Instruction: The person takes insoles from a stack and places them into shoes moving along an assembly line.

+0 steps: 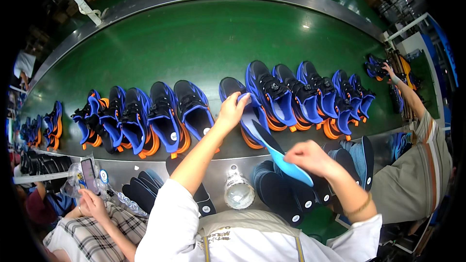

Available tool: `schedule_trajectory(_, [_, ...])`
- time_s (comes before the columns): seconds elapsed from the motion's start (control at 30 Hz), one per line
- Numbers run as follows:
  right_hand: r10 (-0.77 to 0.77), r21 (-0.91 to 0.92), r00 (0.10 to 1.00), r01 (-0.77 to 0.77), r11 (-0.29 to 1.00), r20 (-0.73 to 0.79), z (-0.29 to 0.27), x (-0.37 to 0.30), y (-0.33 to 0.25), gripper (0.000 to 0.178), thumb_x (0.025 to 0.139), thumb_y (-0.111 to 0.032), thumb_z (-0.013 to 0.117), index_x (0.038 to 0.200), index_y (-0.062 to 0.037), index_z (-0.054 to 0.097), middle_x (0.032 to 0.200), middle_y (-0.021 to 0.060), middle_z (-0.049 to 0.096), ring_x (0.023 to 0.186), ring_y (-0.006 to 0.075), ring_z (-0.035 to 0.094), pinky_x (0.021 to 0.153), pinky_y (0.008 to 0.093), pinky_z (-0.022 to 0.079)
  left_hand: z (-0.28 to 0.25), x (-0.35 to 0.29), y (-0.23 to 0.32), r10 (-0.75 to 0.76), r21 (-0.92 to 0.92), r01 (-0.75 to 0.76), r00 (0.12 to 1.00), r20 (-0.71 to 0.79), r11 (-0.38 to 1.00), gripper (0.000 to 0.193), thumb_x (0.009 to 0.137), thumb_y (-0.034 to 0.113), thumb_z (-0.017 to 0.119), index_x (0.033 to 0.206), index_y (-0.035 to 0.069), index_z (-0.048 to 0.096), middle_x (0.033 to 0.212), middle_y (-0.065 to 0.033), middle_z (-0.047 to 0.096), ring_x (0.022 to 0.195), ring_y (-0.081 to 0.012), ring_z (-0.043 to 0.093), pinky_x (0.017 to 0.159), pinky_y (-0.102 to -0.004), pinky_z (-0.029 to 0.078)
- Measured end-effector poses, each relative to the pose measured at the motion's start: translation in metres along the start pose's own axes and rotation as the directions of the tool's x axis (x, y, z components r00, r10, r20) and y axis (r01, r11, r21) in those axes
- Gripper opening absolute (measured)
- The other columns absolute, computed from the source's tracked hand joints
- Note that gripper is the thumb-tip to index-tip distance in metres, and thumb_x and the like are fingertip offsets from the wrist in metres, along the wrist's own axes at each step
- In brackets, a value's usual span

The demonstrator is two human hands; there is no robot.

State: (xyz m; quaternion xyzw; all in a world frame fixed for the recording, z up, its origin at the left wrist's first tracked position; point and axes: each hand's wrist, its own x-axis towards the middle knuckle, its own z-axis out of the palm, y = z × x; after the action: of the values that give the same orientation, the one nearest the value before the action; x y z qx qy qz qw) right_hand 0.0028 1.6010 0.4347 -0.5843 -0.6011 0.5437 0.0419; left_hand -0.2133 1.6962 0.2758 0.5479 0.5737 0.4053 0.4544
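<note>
A black sneaker [230,86] with blue edging and an orange sole lies on the green conveyor belt [204,34], its toe pointing away from me. My left hand [235,108] is closed on the upper of this sneaker, near its opening. Between the fingers of my right hand [310,159] is an insole [287,165], light blue beneath and dark on top. The insole is tilted, with its far end in the shoe opening and its near end raised toward me. My left hand partly hides the shoe's tongue and laces.
More black and blue sneakers [165,111] line the belt on both sides. Stacks of dark insoles [276,189] lie on the metal ledge before me, beside a clear domed object [239,195]. A person at left holds a phone [89,172]; another at right reaches toward shoes [374,67].
</note>
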Motion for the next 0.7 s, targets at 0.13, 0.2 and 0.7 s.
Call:
schedule_trajectory(0.13, [-0.197, -0.328, 0.979, 0.171, 0.929, -0.049, 0.011, 0.066, -0.005, 0.017, 0.071, -0.014, 0.057, 0.072, 0.0006, 0.066, 0.066, 0.0198, 0.061, 0.063, 0.0300, 0.063, 0.063, 0.0383, 0.049, -0.008, 0.006, 0.023, -0.128, 0.149, 0.101, 0.975, 0.183, 0.984, 0.047, 0.089, 0.042, 0.049, 0.099, -0.003, 0.057, 0.067, -0.0125, 0.056, 0.067, -0.0156, 0.053, 0.062, -0.0292, 0.043])
schedule_trajectory(0.2, [-0.233, -0.468, 0.970, 0.179, 0.865, -0.060, 0.027, 0.096, -0.008, 0.017, 0.070, -0.009, 0.053, 0.068, 0.0044, 0.064, 0.069, 0.0241, 0.060, 0.065, 0.0345, 0.062, 0.068, 0.0405, 0.050, -0.006, 0.006, 0.019, -0.084, 0.115, 0.069, 0.987, 0.135, 0.991, 0.046, 0.088, 0.042, 0.050, 0.095, -0.003, 0.058, 0.062, -0.0100, 0.052, 0.061, -0.0141, 0.049, 0.058, -0.0290, 0.040])
schedule_trajectory(0.7, [-0.238, -0.838, 0.942, -0.074, 0.540, -0.236, 0.076, 0.107, -0.006, 0.029, 0.073, -0.022, 0.059, 0.092, 0.0001, 0.062, 0.094, 0.0204, 0.054, 0.086, 0.0345, 0.055, 0.076, 0.0407, 0.047, -0.011, 0.002, 0.017, -0.152, 0.076, 0.145, 0.985, 0.087, 0.986, 0.054, 0.087, 0.045, 0.051, 0.100, -0.006, 0.057, 0.062, -0.0098, 0.053, 0.062, -0.0138, 0.050, 0.057, -0.0298, 0.040])
